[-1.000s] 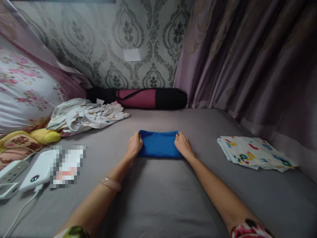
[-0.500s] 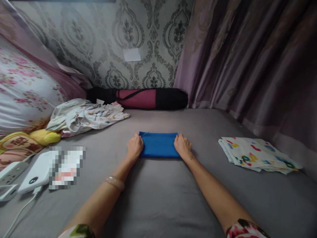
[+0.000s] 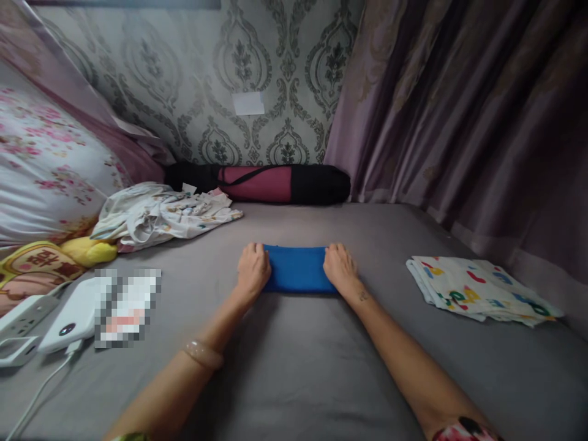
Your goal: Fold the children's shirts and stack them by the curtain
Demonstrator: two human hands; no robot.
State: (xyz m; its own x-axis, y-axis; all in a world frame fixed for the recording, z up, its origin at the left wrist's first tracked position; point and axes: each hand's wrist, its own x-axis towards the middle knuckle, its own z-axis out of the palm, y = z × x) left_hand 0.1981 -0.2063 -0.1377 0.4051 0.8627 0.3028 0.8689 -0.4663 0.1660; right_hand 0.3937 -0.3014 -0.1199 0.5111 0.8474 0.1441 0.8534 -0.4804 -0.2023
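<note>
A blue folded cloth [image 3: 297, 269], rectangular and flat, lies on the grey bed sheet [image 3: 303, 355] in front of me. My left hand [image 3: 254, 267] grips its left edge with curled fingers. At the opposite edge, my right hand [image 3: 340, 268] is closed on the cloth too. The fingertips of both hands are partly hidden behind the knuckles. A pale bangle [image 3: 203, 354] circles my left forearm.
On the right lies a folded white cloth with colourful prints [image 3: 482, 289]. To the left are a white power bank [image 3: 76, 312] with a cable, a power strip [image 3: 27, 318], a yellow plush [image 3: 89, 251] and a crumpled garment [image 3: 160, 214]. A long black-and-maroon bag [image 3: 257, 184] rests along the wall.
My left hand has turned slightly and covers a bit more of the cloth's left edge. The right hand keeps its hold. The view has shifted a little.
</note>
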